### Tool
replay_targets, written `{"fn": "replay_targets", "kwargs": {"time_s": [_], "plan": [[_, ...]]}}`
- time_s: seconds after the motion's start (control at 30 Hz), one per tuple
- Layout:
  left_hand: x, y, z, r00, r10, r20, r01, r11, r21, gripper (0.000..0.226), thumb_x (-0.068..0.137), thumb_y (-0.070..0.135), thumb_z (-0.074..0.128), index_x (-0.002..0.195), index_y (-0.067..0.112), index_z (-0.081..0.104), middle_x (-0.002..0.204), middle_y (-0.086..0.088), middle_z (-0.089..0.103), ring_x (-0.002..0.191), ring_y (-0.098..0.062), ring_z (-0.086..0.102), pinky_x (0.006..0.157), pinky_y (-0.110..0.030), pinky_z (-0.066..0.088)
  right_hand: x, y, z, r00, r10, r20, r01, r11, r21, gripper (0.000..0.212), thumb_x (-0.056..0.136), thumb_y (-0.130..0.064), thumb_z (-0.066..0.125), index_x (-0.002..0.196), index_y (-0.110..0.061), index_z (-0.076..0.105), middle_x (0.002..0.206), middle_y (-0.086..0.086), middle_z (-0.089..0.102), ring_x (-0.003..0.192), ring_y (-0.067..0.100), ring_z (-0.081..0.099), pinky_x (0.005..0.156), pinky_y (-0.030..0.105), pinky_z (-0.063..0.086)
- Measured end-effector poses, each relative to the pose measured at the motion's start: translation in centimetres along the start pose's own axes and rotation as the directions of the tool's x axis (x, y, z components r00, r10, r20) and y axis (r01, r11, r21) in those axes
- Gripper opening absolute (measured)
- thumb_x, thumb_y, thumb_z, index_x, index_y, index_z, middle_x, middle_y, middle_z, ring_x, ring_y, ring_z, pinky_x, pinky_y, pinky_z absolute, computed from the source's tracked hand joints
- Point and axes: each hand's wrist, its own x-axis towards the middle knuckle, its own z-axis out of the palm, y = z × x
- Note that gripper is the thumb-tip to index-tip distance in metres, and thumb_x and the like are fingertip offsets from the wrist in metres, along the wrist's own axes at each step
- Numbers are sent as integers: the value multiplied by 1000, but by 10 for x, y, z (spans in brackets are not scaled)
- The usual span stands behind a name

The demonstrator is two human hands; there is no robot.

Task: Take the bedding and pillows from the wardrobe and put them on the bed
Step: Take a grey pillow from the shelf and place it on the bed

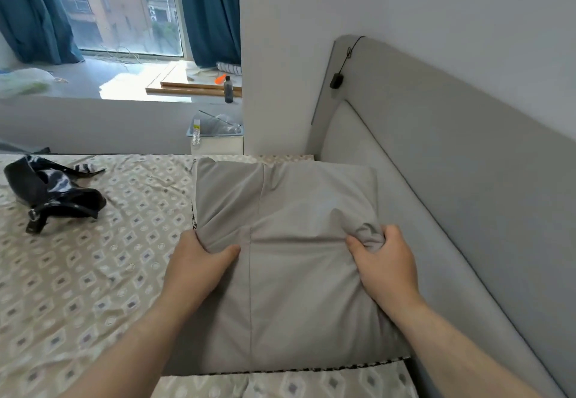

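A grey pillow (296,288) lies flat on the bed (78,288), close against the padded grey headboard (452,195). The bed has a beige sheet with a diamond pattern. My left hand (199,260) grips the pillow's left edge, thumb on top. My right hand (386,260) is clenched on a bunched fold of the pillow's cover near its right side. Both forearms reach in from the bottom of the view. No wardrobe or other bedding is in view.
A black bag with straps (53,195) lies on the bed at far left. Beyond the bed stand a small white bedside unit (218,143) with a plastic bottle and a window ledge holding a dark bottle (228,89) and wooden boards. A black cable hangs on the headboard.
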Motion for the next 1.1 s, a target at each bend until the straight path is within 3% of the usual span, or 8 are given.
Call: {"fn": "replay_targets", "kwargs": {"time_s": [0.13,0.23,0.4,0.5,0.63,0.8,0.97,1.1], "plan": [[43,-45,52,987,64,150,-56,997,-55,49,72,15,77,113,21,50,102,9,59,88,-8,57,68,-25,44,53,59,53,999,-51,6,51,999,6,36,76,-46,70,82,-21,45,80,-6,58,75,20,57,65,35,44],[66,-81,86,968,106,225,-97,994,-54,51,72,2,74,112,26,55,103,13,63,94,-7,60,76,-26,48,77,103,91,999,-45,21,45,999,-17,38,75,-48,70,87,-20,46,81,-7,56,77,22,56,66,35,45],[104,-97,132,975,181,131,-172,982,-72,48,75,-6,61,93,39,57,86,21,67,80,5,60,69,-16,42,109,140,127,999,-39,-26,39,999,-20,40,76,-42,72,89,-17,44,77,-8,49,83,26,55,69,34,40],[132,-88,143,968,241,74,-238,970,-49,44,76,-6,61,104,28,61,89,20,63,82,5,57,71,-16,41,140,135,130,992,-107,-60,104,993,-48,42,77,-42,72,96,-16,45,92,2,53,95,29,56,75,33,40],[180,-69,164,951,308,-8,-308,951,1,30,78,-2,59,102,17,59,87,9,61,77,-6,55,64,-17,38,197,120,140,988,-144,-56,141,988,-67,61,78,-48,69,117,-7,47,122,14,58,111,33,54,85,34,41],[232,-71,210,967,231,-107,-227,973,50,19,74,-2,46,80,16,49,81,-3,52,73,-24,49,57,-33,40,243,146,186,997,-82,-2,82,993,-82,71,74,-56,62,121,-5,49,124,18,56,115,37,52,97,43,42],[243,-117,239,989,150,16,-151,979,135,18,77,0,48,92,7,54,87,-8,55,80,-28,54,59,-32,42,238,197,216,993,-19,120,41,982,-186,64,80,-48,62,125,-5,49,128,15,55,116,36,51,97,40,41],[229,-154,220,976,-39,212,9,990,137,60,82,23,72,138,18,50,133,-5,55,113,-24,56,93,-30,41,228,234,205,935,122,334,-13,950,-311,69,79,-58,59,128,-9,51,130,10,56,115,31,54,91,34,41]]}}
